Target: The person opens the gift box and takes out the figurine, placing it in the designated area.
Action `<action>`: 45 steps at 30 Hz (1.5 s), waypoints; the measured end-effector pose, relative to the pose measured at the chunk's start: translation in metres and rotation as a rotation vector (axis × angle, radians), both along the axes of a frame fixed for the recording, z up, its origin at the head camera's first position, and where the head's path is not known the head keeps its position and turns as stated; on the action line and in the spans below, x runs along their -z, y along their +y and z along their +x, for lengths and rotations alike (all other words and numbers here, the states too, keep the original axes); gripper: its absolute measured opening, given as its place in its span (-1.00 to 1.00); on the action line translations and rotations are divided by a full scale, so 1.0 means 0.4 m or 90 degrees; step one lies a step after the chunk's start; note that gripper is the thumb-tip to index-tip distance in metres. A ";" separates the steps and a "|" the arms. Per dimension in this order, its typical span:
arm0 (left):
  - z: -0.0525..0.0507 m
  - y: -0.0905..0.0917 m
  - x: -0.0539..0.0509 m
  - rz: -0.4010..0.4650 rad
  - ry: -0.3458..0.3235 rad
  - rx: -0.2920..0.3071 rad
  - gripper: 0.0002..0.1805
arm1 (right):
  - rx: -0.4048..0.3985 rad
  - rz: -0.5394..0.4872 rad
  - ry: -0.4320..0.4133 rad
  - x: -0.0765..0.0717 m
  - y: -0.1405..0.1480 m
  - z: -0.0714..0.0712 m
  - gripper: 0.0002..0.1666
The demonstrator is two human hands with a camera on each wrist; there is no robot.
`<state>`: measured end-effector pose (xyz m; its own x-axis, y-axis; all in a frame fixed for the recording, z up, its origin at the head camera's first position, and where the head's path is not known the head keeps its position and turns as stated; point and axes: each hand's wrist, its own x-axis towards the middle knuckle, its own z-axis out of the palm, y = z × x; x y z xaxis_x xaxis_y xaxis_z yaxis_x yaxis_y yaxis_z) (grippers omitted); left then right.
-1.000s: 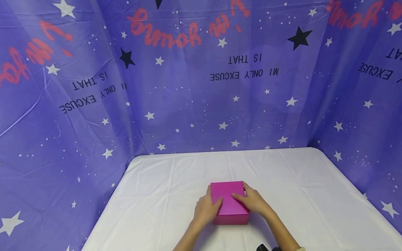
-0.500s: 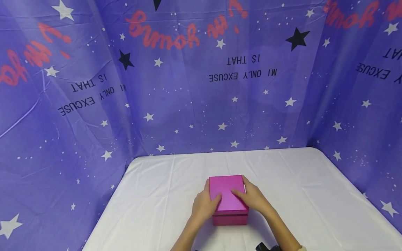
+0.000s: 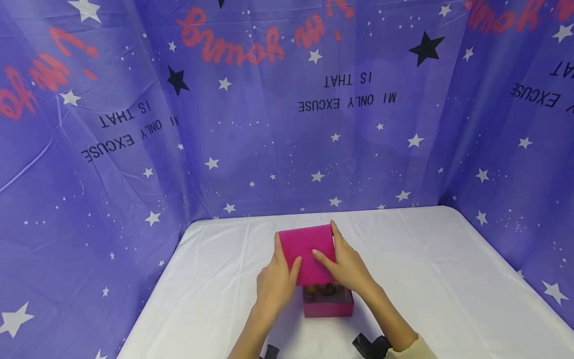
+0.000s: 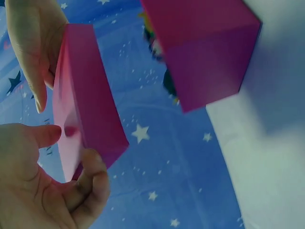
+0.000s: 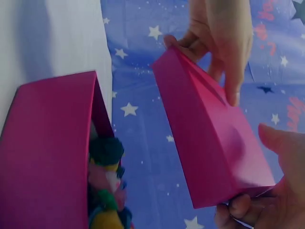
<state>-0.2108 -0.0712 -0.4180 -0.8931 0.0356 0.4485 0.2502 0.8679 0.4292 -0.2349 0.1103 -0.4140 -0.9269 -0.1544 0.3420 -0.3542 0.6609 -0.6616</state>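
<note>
Both hands hold a bright pink box lid (image 3: 307, 243) raised above a matching pink box (image 3: 329, 310). My left hand (image 3: 274, 280) grips the lid's left side, thumb over the top. On the opposite side my right hand (image 3: 352, 267) does the same. The lid is tilted and fully apart from the box, as both wrist views show. Inside the box, small colourful soft-looking figures (image 5: 107, 191) in green, pink, yellow and blue rise to the rim. Their exact kind cannot be told, and the lid covers part of them in the head view.
The box stands on a white cloth-covered table (image 3: 403, 259). Purple curtains (image 3: 269, 124) with stars and lettering enclose the back and both sides. Black devices (image 3: 372, 345) show near the wrists at the bottom edge.
The lid was seated on the box, then rose slightly, leaving a gap. Now both hands have lifted it off, up and to the left, exposing the box's contents.
</note>
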 end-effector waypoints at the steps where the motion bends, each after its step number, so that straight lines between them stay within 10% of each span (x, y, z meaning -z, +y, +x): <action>1: 0.002 -0.006 -0.005 -0.015 0.015 -0.012 -0.13 | -0.002 0.003 0.005 -0.003 -0.009 0.000 0.14; 8: 0.020 -0.041 -0.033 -0.047 0.068 -0.062 -0.10 | -0.013 0.037 0.047 -0.007 -0.062 0.009 0.17; 16: 0.022 -0.066 -0.025 0.076 0.048 -0.030 -0.18 | -0.011 0.040 0.089 -0.003 -0.091 0.013 0.04; 34: 0.005 -0.072 0.003 0.406 0.073 0.211 -0.04 | -0.135 -0.317 0.100 -0.002 -0.131 0.028 -0.26; 42: 0.048 -0.072 -0.039 0.528 0.118 0.246 -0.20 | -0.162 -0.401 0.090 -0.041 -0.156 0.083 -0.25; 45: 0.050 -0.095 -0.016 0.549 0.143 0.253 -0.26 | -0.167 -0.380 0.088 -0.026 -0.171 0.092 -0.06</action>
